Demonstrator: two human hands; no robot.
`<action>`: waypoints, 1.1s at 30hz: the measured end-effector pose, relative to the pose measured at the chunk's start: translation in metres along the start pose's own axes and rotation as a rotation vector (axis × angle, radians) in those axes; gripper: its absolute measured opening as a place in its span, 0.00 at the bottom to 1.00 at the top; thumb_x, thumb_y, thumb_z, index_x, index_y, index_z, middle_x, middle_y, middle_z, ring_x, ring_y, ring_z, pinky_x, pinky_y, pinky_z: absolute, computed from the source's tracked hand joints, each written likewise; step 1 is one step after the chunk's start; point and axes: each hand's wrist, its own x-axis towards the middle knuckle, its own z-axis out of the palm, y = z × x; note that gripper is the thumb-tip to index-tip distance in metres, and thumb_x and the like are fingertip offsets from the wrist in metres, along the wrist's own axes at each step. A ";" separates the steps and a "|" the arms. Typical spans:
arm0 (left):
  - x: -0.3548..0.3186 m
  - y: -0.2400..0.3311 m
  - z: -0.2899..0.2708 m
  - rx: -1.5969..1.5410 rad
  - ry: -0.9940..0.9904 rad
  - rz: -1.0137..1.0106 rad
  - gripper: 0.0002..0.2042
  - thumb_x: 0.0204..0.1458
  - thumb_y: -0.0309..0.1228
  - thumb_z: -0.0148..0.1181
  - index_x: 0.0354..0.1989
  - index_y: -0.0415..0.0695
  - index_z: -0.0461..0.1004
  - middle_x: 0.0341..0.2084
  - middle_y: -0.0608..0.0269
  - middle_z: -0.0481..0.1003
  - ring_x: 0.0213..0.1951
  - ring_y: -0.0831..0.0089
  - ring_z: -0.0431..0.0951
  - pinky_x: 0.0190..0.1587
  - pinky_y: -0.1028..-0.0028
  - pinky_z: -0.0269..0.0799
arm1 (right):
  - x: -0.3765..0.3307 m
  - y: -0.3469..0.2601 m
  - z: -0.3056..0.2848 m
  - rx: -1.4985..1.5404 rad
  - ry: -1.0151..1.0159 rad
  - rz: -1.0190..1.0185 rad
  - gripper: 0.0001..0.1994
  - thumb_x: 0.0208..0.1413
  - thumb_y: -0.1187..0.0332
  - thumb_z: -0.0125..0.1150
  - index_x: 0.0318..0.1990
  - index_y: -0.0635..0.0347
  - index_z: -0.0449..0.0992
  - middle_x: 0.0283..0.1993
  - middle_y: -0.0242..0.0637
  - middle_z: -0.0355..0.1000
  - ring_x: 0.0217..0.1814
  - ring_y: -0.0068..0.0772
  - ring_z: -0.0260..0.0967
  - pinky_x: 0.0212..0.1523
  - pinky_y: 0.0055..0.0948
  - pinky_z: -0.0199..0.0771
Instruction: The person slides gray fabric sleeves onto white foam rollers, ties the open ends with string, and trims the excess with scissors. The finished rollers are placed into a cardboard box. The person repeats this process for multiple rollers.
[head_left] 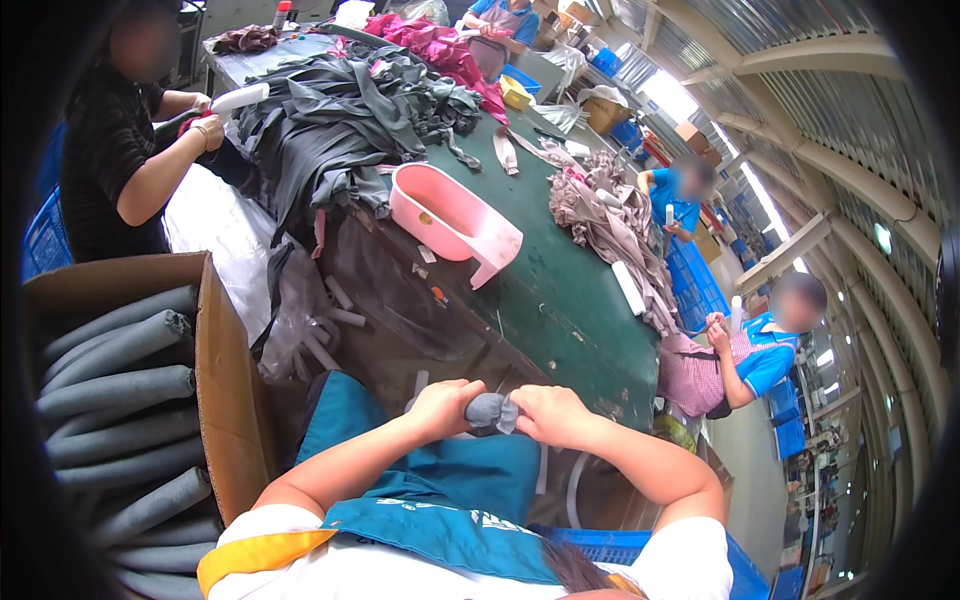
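Above my lap, both hands work on one grey fabric-covered tube (488, 410). My left hand (446, 410) is wrapped round its body. At its end, the fingers of my right hand (552, 414) pinch the bunched grey cloth. The rest of the tube is mostly hidden behind my left hand and wrist. Beside my left arm stands a cardboard box (232, 385) holding several grey cloth-covered tubes (125, 395) stacked lengthwise. A pink plastic tub (432, 212) with a spout-like end sits on the green table just ahead of my hands.
The green table (565, 345) bears a heap of dark grey cloth (350, 115), bright pink cloth (435, 45) and a pile of beige-pink cloth (610, 215). A white tube (628, 288) lies near its right edge. Co-workers are at both sides and the far end. Blue crates (695, 285) stand at right.
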 end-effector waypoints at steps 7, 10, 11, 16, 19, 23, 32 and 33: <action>0.004 -0.003 -0.004 -0.041 -0.053 0.050 0.19 0.36 0.31 0.69 0.38 0.47 0.70 0.30 0.53 0.74 0.37 0.51 0.77 0.39 0.59 0.73 | -0.001 -0.010 -0.011 0.134 -0.084 0.117 0.11 0.52 0.64 0.52 0.37 0.62 0.70 0.32 0.52 0.73 0.38 0.56 0.73 0.38 0.49 0.72; 0.004 -0.004 -0.007 -0.045 -0.070 0.073 0.19 0.36 0.32 0.69 0.38 0.47 0.70 0.30 0.53 0.75 0.37 0.51 0.77 0.39 0.58 0.73 | 0.002 -0.015 -0.015 0.088 -0.153 0.127 0.11 0.52 0.64 0.52 0.36 0.63 0.71 0.31 0.53 0.73 0.38 0.57 0.72 0.39 0.49 0.72; 0.004 -0.003 -0.006 -0.039 -0.075 0.074 0.19 0.37 0.32 0.69 0.38 0.47 0.70 0.30 0.53 0.75 0.37 0.51 0.77 0.39 0.58 0.73 | 0.002 -0.013 -0.012 0.114 -0.162 0.106 0.11 0.52 0.64 0.52 0.35 0.63 0.71 0.31 0.54 0.73 0.37 0.57 0.72 0.39 0.49 0.72; 0.002 0.003 -0.009 -0.102 -0.039 0.077 0.18 0.38 0.33 0.69 0.38 0.47 0.70 0.32 0.54 0.75 0.38 0.51 0.77 0.39 0.59 0.72 | 0.003 -0.011 -0.003 0.669 -0.111 0.216 0.08 0.49 0.67 0.54 0.27 0.63 0.72 0.27 0.53 0.72 0.32 0.48 0.72 0.35 0.38 0.71; 0.009 0.010 -0.017 -0.140 0.035 0.037 0.18 0.37 0.29 0.69 0.38 0.47 0.71 0.32 0.55 0.75 0.37 0.52 0.77 0.39 0.62 0.73 | -0.001 -0.016 -0.002 0.623 0.105 0.167 0.07 0.46 0.68 0.57 0.23 0.61 0.71 0.24 0.45 0.71 0.27 0.42 0.71 0.29 0.33 0.68; 0.014 0.007 -0.014 -0.253 -0.060 -0.115 0.17 0.37 0.29 0.69 0.37 0.45 0.71 0.30 0.51 0.76 0.36 0.51 0.77 0.39 0.62 0.73 | 0.002 -0.009 0.006 -0.118 0.477 -0.376 0.07 0.42 0.68 0.60 0.22 0.57 0.68 0.19 0.35 0.68 0.21 0.38 0.68 0.22 0.31 0.67; 0.008 0.005 -0.004 -0.116 -0.088 -0.002 0.19 0.36 0.35 0.69 0.37 0.46 0.71 0.32 0.51 0.76 0.38 0.50 0.77 0.40 0.59 0.73 | 0.006 0.002 -0.006 0.388 -0.128 0.235 0.15 0.51 0.58 0.57 0.33 0.63 0.76 0.23 0.41 0.73 0.25 0.36 0.72 0.30 0.33 0.70; 0.005 0.004 0.001 -0.075 -0.095 0.007 0.19 0.36 0.35 0.69 0.37 0.46 0.71 0.32 0.51 0.75 0.38 0.50 0.77 0.40 0.59 0.73 | 0.007 0.001 -0.008 0.437 -0.259 0.306 0.18 0.51 0.54 0.56 0.35 0.63 0.78 0.25 0.43 0.74 0.27 0.39 0.73 0.31 0.36 0.71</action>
